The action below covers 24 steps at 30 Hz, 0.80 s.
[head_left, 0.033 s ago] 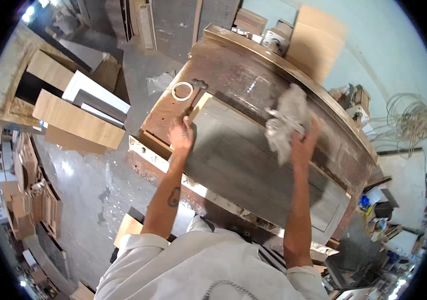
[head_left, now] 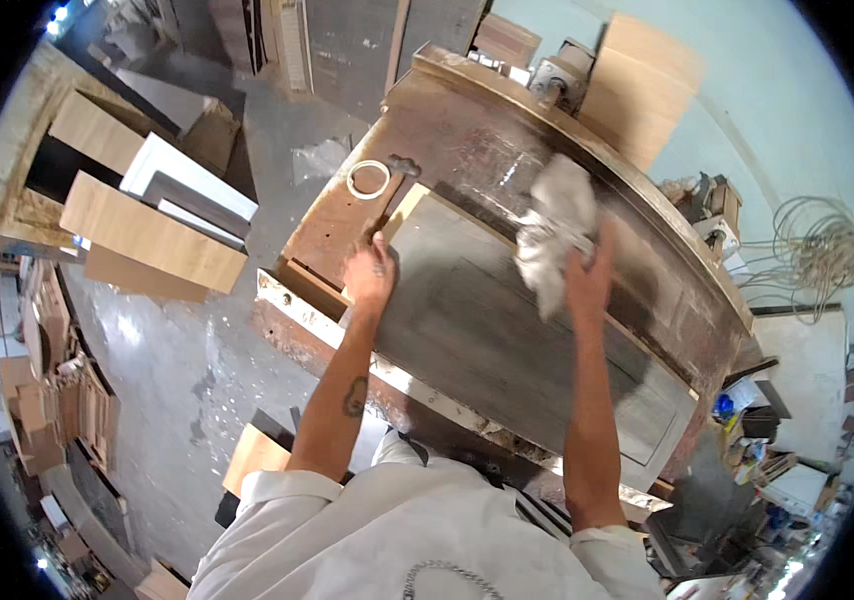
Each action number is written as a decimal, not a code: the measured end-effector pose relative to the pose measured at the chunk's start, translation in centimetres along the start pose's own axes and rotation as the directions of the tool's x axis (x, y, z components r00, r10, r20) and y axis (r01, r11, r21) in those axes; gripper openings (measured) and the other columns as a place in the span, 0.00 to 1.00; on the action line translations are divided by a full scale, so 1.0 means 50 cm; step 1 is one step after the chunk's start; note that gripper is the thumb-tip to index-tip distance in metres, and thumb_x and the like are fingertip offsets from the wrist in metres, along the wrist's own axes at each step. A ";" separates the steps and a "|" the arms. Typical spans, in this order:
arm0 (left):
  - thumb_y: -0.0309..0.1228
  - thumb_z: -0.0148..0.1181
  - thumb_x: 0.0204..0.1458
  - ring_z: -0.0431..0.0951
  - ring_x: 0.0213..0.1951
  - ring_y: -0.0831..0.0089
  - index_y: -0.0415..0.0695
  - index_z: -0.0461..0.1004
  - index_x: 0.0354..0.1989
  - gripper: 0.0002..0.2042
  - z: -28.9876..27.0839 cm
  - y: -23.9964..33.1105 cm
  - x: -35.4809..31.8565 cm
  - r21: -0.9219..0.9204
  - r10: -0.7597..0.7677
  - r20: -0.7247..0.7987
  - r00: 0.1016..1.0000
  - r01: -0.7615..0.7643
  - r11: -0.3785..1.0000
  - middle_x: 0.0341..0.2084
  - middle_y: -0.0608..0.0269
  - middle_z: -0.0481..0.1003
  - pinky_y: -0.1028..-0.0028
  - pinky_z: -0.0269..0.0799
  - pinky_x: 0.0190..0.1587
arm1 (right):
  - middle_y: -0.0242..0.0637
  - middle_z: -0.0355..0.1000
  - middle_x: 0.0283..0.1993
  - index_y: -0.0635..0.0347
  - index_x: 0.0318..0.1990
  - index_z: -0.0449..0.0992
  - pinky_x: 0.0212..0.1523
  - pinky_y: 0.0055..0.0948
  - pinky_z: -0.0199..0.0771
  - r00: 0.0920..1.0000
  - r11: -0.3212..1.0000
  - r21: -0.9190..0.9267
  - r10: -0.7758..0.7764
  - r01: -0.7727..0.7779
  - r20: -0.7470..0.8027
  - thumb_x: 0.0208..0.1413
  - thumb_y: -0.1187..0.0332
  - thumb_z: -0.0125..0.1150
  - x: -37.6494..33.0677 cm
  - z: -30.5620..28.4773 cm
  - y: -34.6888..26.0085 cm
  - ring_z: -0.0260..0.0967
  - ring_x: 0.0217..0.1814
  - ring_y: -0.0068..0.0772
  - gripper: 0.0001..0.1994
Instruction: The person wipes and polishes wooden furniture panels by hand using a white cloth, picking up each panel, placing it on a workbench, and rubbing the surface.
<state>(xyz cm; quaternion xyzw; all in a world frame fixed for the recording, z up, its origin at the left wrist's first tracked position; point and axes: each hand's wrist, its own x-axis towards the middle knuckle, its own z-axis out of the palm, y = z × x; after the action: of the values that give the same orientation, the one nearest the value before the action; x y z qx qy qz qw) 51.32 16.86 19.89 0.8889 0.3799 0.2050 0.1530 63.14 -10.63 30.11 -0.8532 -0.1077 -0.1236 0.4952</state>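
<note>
A grey wood-grain cabinet door lies on the brown workbench. My left hand grips the door's left edge, its thumb lying along the top and its other fingers partly hidden. Near those fingers lies a hammer, its handle pointing back toward the hand. My right hand is closed on a crumpled whitish rag, over the far long edge of the door. Both this hand and the rag are smeared by motion. Whether the rag touches the surface, I cannot tell.
A roll of tape lies at the bench's left end. Along the far side runs a raised bench edge, with a cardboard sheet behind it. Cut boards are stacked at left; coiled cable hangs at right.
My right hand and the rag have shifted left and slightly away from me. My left hand stays at the door's edge, and the view has moved a little.
</note>
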 end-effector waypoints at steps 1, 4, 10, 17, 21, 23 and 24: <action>0.37 0.49 0.54 0.73 0.35 0.53 0.42 0.73 0.34 0.11 -0.026 -0.002 0.008 -0.053 -0.042 0.083 0.996 0.046 0.998 0.30 0.52 0.73 0.58 0.67 0.38 | 0.47 0.63 0.60 0.57 0.63 0.58 0.48 0.31 0.70 0.931 0.970 -0.013 0.237 -0.243 0.277 0.55 0.71 0.52 0.018 0.068 -0.057 0.70 0.47 0.33 0.26; 0.41 0.39 0.60 0.72 0.41 0.47 0.37 0.70 0.36 0.18 -0.048 0.005 0.017 -0.170 -0.073 0.270 0.960 0.122 0.978 0.34 0.44 0.73 0.53 0.65 0.47 | 0.48 0.69 0.49 0.62 0.47 0.73 0.47 0.40 0.69 0.811 0.977 0.055 0.140 -0.206 0.567 0.52 0.63 0.56 0.027 0.210 -0.117 0.69 0.46 0.37 0.17; 0.36 0.40 0.59 0.72 0.43 0.52 0.37 0.71 0.37 0.16 -0.073 0.002 0.036 -0.008 -0.004 0.420 0.907 0.008 1.000 0.35 0.48 0.74 0.57 0.64 0.49 | 0.49 0.41 0.70 0.53 0.63 0.54 0.65 0.48 0.47 0.573 0.953 -0.149 -0.031 0.264 0.819 0.39 0.50 0.69 0.036 0.334 -0.074 0.42 0.71 0.51 0.44; 0.36 0.40 0.60 0.74 0.43 0.56 0.38 0.71 0.37 0.15 -0.041 -0.010 0.034 -0.086 -0.067 0.406 0.912 0.111 0.990 0.34 0.50 0.75 0.61 0.65 0.48 | 0.53 0.69 0.49 0.59 0.63 0.55 0.53 0.41 0.64 0.522 0.910 -0.327 0.154 0.256 0.839 0.31 0.47 0.73 0.069 0.396 -0.085 0.66 0.52 0.55 0.51; 0.36 0.40 0.60 0.74 0.41 0.57 0.38 0.72 0.35 0.15 -0.058 -0.004 0.066 -0.047 -0.102 0.530 0.842 0.150 0.988 0.33 0.50 0.75 0.61 0.66 0.47 | 0.56 0.69 0.45 0.66 0.54 0.64 0.50 0.45 0.64 0.584 0.890 -0.434 0.277 0.144 0.763 0.37 0.39 0.65 0.056 0.416 -0.072 0.67 0.50 0.54 0.43; 0.35 0.39 0.60 0.75 0.41 0.56 0.38 0.72 0.35 0.15 -0.062 -0.003 0.066 -0.066 -0.107 0.535 0.838 0.167 0.984 0.34 0.50 0.75 0.61 0.67 0.47 | 0.56 0.70 0.42 0.69 0.49 0.66 0.48 0.46 0.64 0.645 0.866 -0.462 0.243 0.192 0.724 0.43 0.36 0.60 0.042 0.429 -0.088 0.68 0.48 0.54 0.40; 0.35 0.39 0.60 0.75 0.41 0.56 0.38 0.71 0.35 0.15 -0.067 0.002 0.070 -0.079 -0.113 0.547 0.829 0.186 0.979 0.34 0.49 0.75 0.61 0.67 0.47 | 0.55 0.70 0.41 0.69 0.47 0.67 0.47 0.47 0.64 0.671 0.836 -0.511 0.263 0.200 0.693 0.45 0.36 0.57 0.037 0.433 -0.087 0.68 0.47 0.54 0.39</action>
<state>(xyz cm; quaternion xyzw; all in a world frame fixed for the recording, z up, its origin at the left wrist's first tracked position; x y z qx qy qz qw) 51.99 19.77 23.72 0.8662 0.3760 -0.0419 0.3264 65.82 10.48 23.89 -0.9344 -0.2432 0.2163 0.1445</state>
